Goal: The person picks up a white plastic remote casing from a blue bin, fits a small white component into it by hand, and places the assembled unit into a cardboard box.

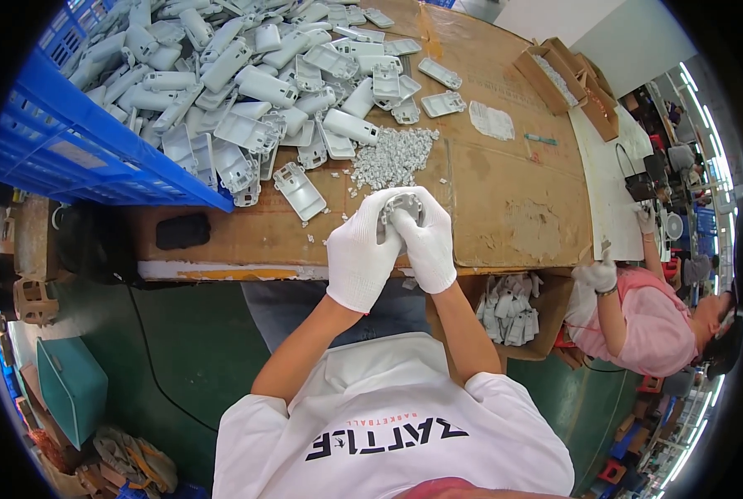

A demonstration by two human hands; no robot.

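Your white-gloved left hand and right hand meet over the near side of the bench, fingers curled in and grasping a pale grey plastic part between them. Your fingers cover much of it, so its full shape is hidden. Just beyond your fingers lies a heap of tiny white plastic bits. Near them on the left rests a tray-shaped plastic shell, hollow side up. Farther beyond and left spreads a large pile of pale plastic shells, beside a blue plastic crate. Well left of your fingers is a black case. Beyond and right of them lie a crumpled white sheet and a teal pen. Nearer your body and right of your fingers, an open cardboard box holds white parts.
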